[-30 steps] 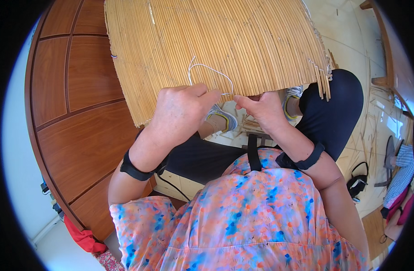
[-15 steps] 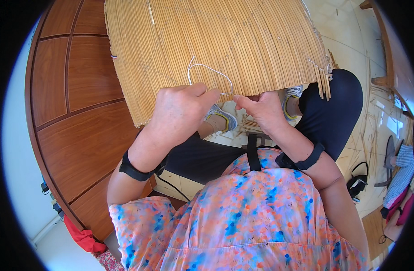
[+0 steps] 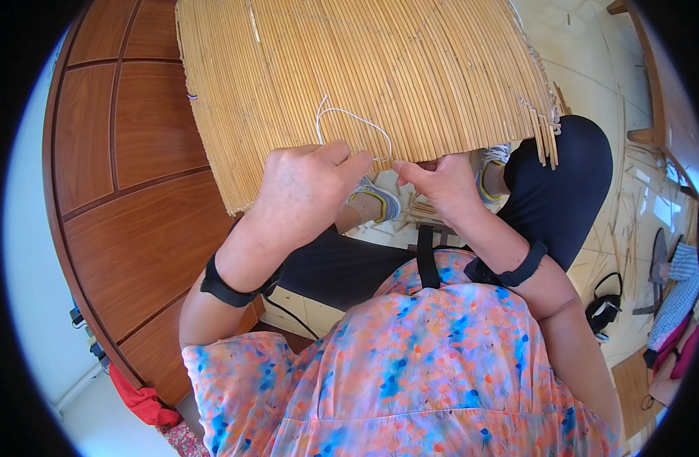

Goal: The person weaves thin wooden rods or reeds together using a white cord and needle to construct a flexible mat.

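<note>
A mat of many thin straw-coloured stalks (image 3: pixel 349 68) spreads out in front of me, its near edge level with my hands. My left hand (image 3: pixel 307 186) is closed at that edge, its fingers pinched on a white string (image 3: pixel 364 122). The string loops up over the stalks and comes down between my two hands. At the same edge, just right of the string, my right hand (image 3: pixel 448 190) presses its thumb near the stalk ends. Its other fingers curl underneath, partly hidden by the mat.
Brown wooden panelling (image 3: pixel 136 244) rises close on the left. Under the mat are my shoes (image 3: pixel 383 202) and scattered stalks. A few loose stalk ends (image 3: pixel 545 141) jut from the mat's right corner. On the right, a person's checked sleeve or trouser leg (image 3: pixel 675 293) shows near a black strap (image 3: pixel 604 308).
Hardly anything differs. The mat's near edge and both hands keep their places, with only a very slight shift of the string.
</note>
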Motion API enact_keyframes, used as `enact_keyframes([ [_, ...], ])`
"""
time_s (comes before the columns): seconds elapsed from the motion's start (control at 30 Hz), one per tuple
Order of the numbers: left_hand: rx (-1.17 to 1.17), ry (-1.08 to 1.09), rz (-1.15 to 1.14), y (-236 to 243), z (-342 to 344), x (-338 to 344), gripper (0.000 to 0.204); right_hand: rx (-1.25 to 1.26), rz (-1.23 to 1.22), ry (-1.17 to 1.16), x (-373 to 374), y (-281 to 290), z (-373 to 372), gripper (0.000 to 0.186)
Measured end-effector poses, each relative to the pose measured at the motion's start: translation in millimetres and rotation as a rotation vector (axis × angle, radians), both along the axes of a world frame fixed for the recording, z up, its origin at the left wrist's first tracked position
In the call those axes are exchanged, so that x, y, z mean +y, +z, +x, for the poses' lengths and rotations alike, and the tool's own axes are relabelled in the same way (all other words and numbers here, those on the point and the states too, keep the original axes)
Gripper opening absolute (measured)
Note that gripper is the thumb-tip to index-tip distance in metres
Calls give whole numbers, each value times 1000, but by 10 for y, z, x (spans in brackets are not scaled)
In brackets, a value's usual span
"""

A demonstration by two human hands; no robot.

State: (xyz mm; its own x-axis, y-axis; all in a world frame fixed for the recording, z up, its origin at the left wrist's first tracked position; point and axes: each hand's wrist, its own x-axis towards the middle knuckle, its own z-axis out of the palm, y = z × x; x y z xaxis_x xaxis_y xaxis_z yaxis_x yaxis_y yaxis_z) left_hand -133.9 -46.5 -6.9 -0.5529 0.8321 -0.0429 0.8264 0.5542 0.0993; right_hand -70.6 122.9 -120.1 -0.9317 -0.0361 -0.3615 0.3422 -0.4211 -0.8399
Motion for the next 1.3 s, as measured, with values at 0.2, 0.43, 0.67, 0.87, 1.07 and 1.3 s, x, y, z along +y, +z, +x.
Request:
enact_keyframes([
  [0.2,21,-17,-34,27,12,18,12,-8,40,32,13,18,0,23],
  [0.43,68,-105,-134,159,32,233,9,9,41,-23,-7,-2,6,17],
  [0.67,57,-156,-287,177,23,358,9,13,31,-37,-16,-55,16,16],
  [0.87,49,-158,-304,171,31,378,8,-29,62,-16,-6,-63,19,17],
  [1.07,84,-194,-367,173,90,529,4,-43,34,-81,-43,-34,28,14],
  [1.3,60,-170,-392,144,39,554,3,-224,114,67,21,-28,9,13],
])
